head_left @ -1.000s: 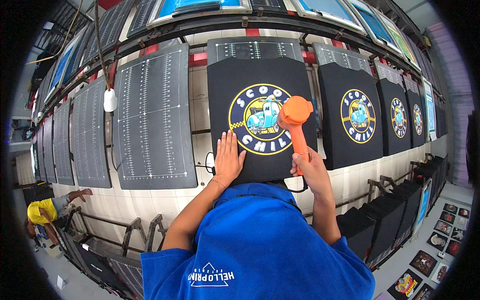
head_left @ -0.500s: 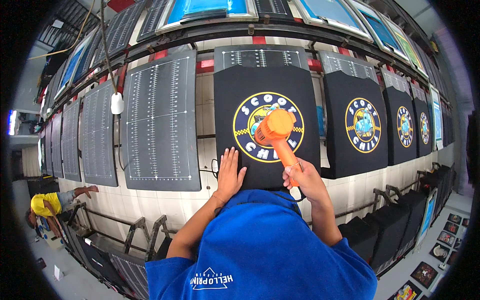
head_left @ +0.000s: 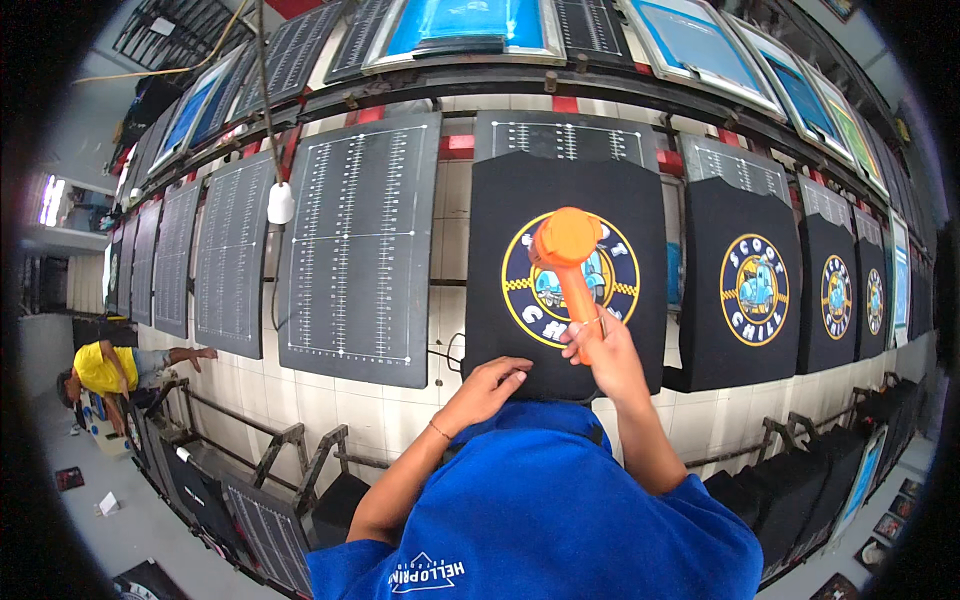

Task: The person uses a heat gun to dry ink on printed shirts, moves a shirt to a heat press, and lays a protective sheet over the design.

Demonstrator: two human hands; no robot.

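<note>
My right hand (head_left: pixel 603 350) is wrapped round the handle of an orange heat gun (head_left: pixel 567 240). The heat gun's head hangs over the round printed design (head_left: pixel 520 290) on a black T-shirt (head_left: pixel 500 210) and covers part of it. That shirt lies spread over a dark board with white ruled marks (head_left: pixel 520 130); the board's far end shows past the neckline. At the shirt's lower left edge rests my left hand (head_left: pixel 488 390), fingers stretched to the right across the fabric and slightly bent. I see nothing held in it.
Bare ruled boards (head_left: pixel 360 250) line up to the left, with a white plug or socket (head_left: pixel 281 203) hanging on a cord before them. More printed black T-shirts (head_left: pixel 745 280) continue to the right. Framed screens (head_left: pixel 470 30) lie along the far rack. A person in yellow (head_left: pixel 100 368) is at the left.
My left hand has shifted to the shirt's lower edge, and its fingers have turned to the right. The heat gun has moved toward the design's upper part. The whole view has shifted slightly.
</note>
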